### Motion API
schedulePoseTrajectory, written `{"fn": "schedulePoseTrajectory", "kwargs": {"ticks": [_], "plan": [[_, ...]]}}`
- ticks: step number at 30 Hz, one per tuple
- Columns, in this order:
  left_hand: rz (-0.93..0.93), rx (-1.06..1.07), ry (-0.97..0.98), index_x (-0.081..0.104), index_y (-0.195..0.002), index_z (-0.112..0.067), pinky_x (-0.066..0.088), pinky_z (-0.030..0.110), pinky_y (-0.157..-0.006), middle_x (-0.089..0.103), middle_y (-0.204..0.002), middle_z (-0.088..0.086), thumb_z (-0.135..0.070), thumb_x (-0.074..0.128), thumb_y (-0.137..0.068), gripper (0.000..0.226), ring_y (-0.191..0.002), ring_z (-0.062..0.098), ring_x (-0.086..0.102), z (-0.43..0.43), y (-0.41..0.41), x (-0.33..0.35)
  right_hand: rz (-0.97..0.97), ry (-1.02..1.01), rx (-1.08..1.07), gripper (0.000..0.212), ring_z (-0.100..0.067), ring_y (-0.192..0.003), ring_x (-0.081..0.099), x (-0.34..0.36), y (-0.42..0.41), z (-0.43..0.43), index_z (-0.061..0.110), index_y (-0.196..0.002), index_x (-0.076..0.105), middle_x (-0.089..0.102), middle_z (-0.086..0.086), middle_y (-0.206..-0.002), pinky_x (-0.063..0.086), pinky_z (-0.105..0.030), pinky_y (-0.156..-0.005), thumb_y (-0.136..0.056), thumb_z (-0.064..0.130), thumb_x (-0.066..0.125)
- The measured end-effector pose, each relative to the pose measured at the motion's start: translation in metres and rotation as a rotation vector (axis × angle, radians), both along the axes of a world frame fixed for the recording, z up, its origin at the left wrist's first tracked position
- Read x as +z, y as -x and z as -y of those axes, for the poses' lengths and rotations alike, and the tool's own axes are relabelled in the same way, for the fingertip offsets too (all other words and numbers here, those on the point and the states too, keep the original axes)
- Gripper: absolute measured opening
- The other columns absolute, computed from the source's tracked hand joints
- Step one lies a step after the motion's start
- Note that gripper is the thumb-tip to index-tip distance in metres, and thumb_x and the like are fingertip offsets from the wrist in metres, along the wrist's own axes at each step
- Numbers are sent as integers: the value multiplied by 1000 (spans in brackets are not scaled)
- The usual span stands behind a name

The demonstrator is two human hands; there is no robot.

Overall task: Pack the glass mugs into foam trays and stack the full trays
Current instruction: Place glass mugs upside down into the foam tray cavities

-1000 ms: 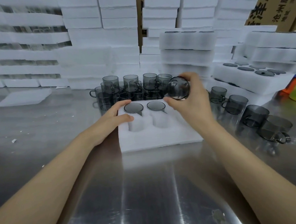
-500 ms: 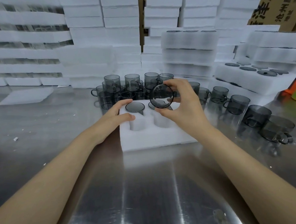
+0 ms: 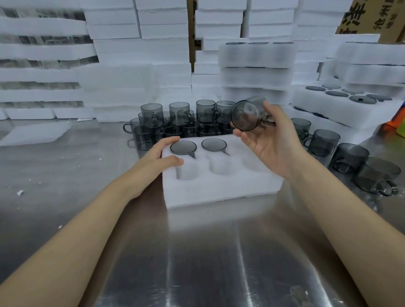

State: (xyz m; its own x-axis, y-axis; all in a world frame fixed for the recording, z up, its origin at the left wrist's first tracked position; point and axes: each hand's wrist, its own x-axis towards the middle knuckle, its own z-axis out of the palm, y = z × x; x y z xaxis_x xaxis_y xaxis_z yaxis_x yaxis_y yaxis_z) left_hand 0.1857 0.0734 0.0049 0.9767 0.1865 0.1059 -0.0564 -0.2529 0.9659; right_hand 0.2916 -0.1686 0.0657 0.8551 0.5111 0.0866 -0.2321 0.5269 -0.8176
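Observation:
A white foam tray [image 3: 222,185] lies on the steel table in front of me. Two smoky grey glass mugs [image 3: 183,147] sit upside down in its back-row pockets; the front pockets and the back right one are empty. My left hand [image 3: 155,163] rests on the tray's left edge, thumb on top. My right hand [image 3: 270,140] holds a grey mug [image 3: 247,114] tilted on its side above the tray's back right corner, its base facing me. A cluster of loose mugs [image 3: 178,121] stands just behind the tray.
More mugs [image 3: 349,157] line the table to the right. Filled foam trays [image 3: 255,66] are stacked behind, another loaded tray [image 3: 344,106] lies at right. Walls of foam [image 3: 140,51] and a cardboard box [image 3: 377,8] close the back. A foam sheet [image 3: 34,134] lies at left.
My right hand has swung the mug from over the tray's middle back to the right and turned it. My left hand stays on the tray's left edge.

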Motion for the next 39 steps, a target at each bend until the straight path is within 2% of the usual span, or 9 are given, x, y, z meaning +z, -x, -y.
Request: {"fn": "schedulePoseTrajectory", "kwargs": {"ticks": [3,5,11,19,22,25,29,35,39], "plan": [[-3,3,0,57,-114,-55,39,44,-108,62,-124,-16,-41,74,-59,59,-117,11,58,0,0,0,305,235,-267,16,-14,-75,69,1,-5,2,16,-98,60,66,0,-88,54,-22,-63,-88,28,61],[-3,4,-4,57,-113,-55,39,44,-108,61,-124,-17,-42,74,-59,59,-117,11,58,0,0,0,526,491,-384,33,-2,-81,65,-2,-10,5,21,-121,53,63,4,-103,50,-15,-68,-89,22,62],[3,4,2,56,-114,-54,38,44,-109,60,-126,-15,-42,74,-58,60,-119,11,57,1,0,0,807,980,-318,52,-13,-109,53,-16,-16,10,25,-137,45,58,6,-114,35,-22,-87,-88,32,60],[9,0,-11,56,-115,-53,37,43,-110,58,-128,-14,-42,73,-58,60,-121,10,55,2,0,0,1020,1072,-278,52,-16,-134,36,-19,-17,12,15,-147,30,37,-2,-149,22,-4,-88,-99,20,48],[11,10,-16,56,-114,-54,35,44,-111,56,-132,-14,-44,73,-58,60,-125,12,51,2,0,0,1080,1125,-284,49,-19,-134,37,-18,-21,13,11,-144,38,40,-5,-146,23,-8,-93,-97,18,51],[10,8,-24,55,-115,-55,34,44,-112,53,-135,-13,-45,73,-59,60,-128,13,48,2,0,-1,1127,1276,-307,51,-18,-136,34,-16,-22,15,14,-142,43,35,-5,-150,25,-21,-104,-95,32,53],[9,9,-29,55,-116,-55,35,44,-112,54,-133,-14,-45,73,-59,60,-126,12,49,1,0,-1,1272,1225,-254,60,-12,-145,11,-17,-11,16,30,-150,21,6,10,-160,17,-31,-115,-97,31,48],[7,13,-38,53,-118,-55,33,45,-112,51,-137,-14,-46,73,-60,62,-130,14,46,0,-1,-2,1267,1324,-201,56,-18,-144,18,-15,-14,15,37,-149,20,10,14,-158,31,-44,-111,-100,26,43],[7,17,-39,53,-118,-54,32,45,-113,51,-137,-13,-46,72,-59,62,-130,14,45,2,0,-1,1220,1435,-128,50,-15,-145,16,-15,-17,7,39,-148,25,14,14,-158,24,-44,-115,-99,34,38]]}}
